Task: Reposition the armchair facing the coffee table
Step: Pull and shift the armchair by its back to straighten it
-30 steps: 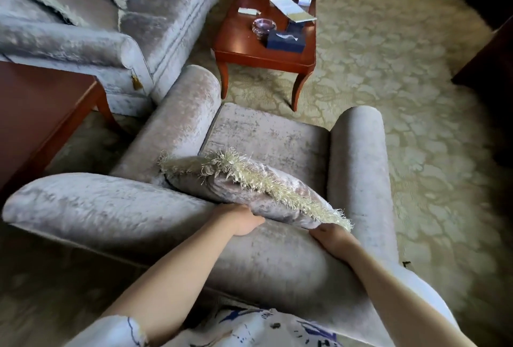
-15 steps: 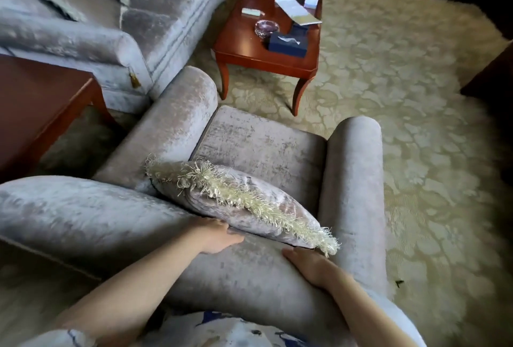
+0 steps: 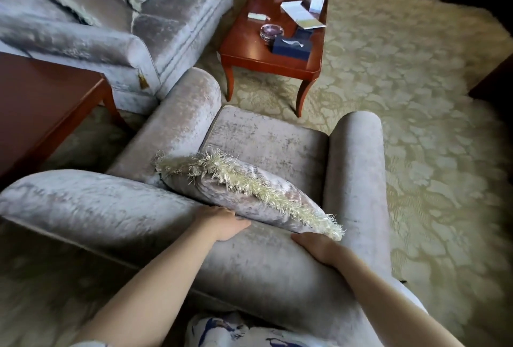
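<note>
- Nearest the camera, the left hand [image 3: 222,223] and the right hand [image 3: 315,245] lay on the rolled top of the armchair [image 3: 258,260] backrest, well apart. Both rested palm down on the velvet, fingers curled over its front edge; how firmly they gripped could not be told.
- A fringed cushion [image 3: 244,194] leaned against the backrest just in front of both hands, touching the right one.
- The armchair stood on the carpet [image 3: 416,152] with its open seat pointing toward the coffee counter [image 3: 249,49], though angled slightly off it, so the turn looked mostly done, with a small squaring-up left.
- To the left, the chair's arm sat near the sofa [image 3: 155,27] corner and a side counter [image 3: 41,102], leaving little room there.
- To the right, the carpet lay open, giving space to swing.
- Ahead, only a narrow strip separated the seat front from the coffee counter legs; a tissue box [image 3: 291,47] and an ashtray [image 3: 271,31] sat on top.
</note>
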Action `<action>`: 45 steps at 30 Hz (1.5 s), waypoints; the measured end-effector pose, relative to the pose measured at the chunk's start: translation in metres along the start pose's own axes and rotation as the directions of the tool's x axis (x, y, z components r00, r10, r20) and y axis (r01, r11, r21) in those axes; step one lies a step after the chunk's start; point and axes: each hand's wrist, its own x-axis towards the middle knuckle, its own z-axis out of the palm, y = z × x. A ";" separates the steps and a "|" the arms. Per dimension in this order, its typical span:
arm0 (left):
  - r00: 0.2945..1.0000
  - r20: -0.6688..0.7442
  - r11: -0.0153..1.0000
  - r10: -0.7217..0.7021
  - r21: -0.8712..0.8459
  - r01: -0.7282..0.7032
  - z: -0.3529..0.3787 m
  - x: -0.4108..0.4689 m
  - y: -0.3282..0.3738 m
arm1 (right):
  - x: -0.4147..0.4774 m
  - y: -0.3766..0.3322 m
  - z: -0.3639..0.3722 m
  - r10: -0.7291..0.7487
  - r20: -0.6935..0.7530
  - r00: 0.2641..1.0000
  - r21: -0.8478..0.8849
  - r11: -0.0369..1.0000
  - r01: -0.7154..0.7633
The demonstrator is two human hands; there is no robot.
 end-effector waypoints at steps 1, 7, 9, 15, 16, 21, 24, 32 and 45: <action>1.000 0.014 1.000 0.013 0.011 -0.013 -0.001 -0.002 0.000 | -0.001 -0.001 0.000 0.009 -0.002 1.000 0.004 1.000 -0.009; 0.998 0.058 1.000 0.015 0.014 -0.016 -0.006 -0.003 0.002 | 0.008 -0.007 -0.002 0.059 0.009 0.998 -0.010 0.998 -0.058; 0.998 0.061 1.000 -0.014 0.006 0.013 -0.006 -0.001 0.003 | 0.012 -0.015 -0.001 0.082 0.010 0.997 0.014 0.997 -0.082; 0.992 0.029 0.991 -0.126 0.040 0.125 -0.009 0.011 0.013 | 0.022 -0.013 -0.008 0.047 0.027 0.999 0.044 0.998 -0.048; 0.991 0.008 0.991 -0.132 0.012 0.132 -0.010 0.014 0.016 | 0.023 -0.012 -0.016 0.041 0.026 0.999 0.039 0.998 -0.042; 0.996 -0.037 0.997 -0.077 -0.009 0.077 -0.008 0.020 0.046 | 0.023 0.003 -0.035 0.119 0.023 0.993 0.002 0.993 -0.119; 0.989 -0.119 0.994 -0.091 -0.072 0.082 -0.005 0.017 0.046 | 0.017 0.012 -0.028 0.085 -0.022 0.996 0.119 0.990 -0.082; 0.994 -0.081 0.997 -0.071 -0.045 0.067 -0.008 0.008 0.040 | 0.011 0.009 -0.029 0.082 -0.034 0.996 0.086 0.993 -0.079; 0.989 -0.110 0.991 -0.096 -0.109 0.084 -0.015 0.031 0.053 | 0.031 0.017 -0.058 0.072 0.048 0.996 -0.029 0.997 -0.070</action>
